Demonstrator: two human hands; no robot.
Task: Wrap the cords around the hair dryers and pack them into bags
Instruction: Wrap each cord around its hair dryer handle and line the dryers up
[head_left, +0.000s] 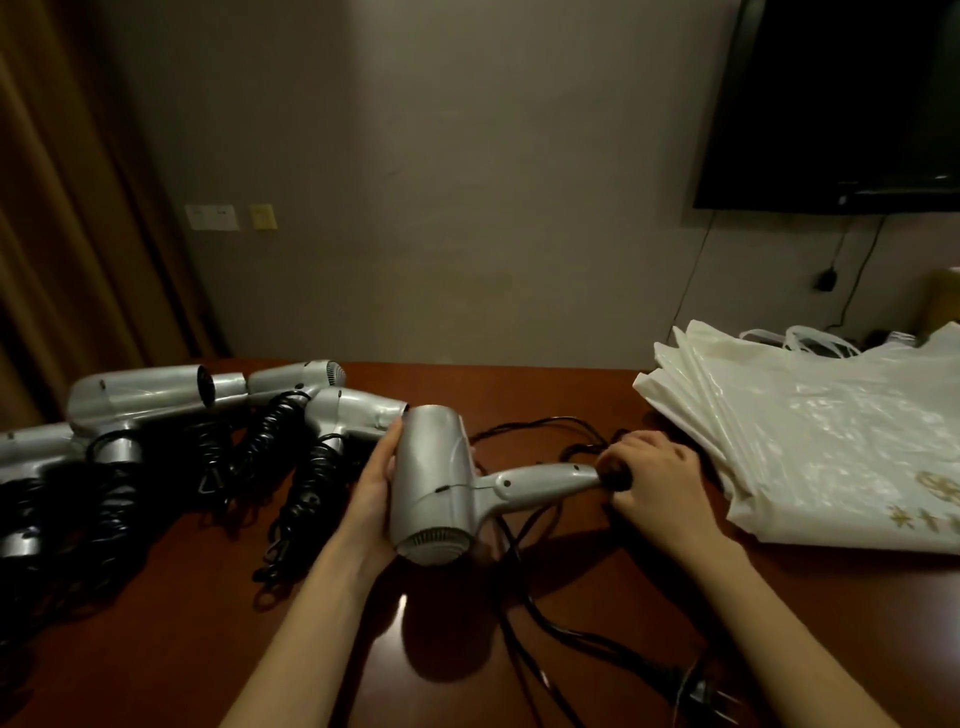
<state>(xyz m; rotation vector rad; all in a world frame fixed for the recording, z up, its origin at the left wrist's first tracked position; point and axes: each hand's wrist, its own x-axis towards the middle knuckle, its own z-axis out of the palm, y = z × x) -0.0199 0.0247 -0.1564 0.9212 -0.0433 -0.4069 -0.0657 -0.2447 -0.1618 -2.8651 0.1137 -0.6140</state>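
A silver hair dryer (441, 483) lies across the middle of the brown table, barrel toward me, handle pointing right. My left hand (375, 483) holds its barrel from the left side. My right hand (649, 475) grips the end of the handle, where the black cord (545, 618) comes out. That cord runs loose over the table, past the handle and down to a plug (698, 693) at the lower right. A stack of white plastic bags (810, 436) lies at the right.
Several more silver hair dryers (156, 395) with coiled black cords (306, 478) lie in a heap at the left. The table (208, 623) meets a beige wall at the back. A dark television (841, 104) hangs at the upper right, a curtain (62, 208) at the left.
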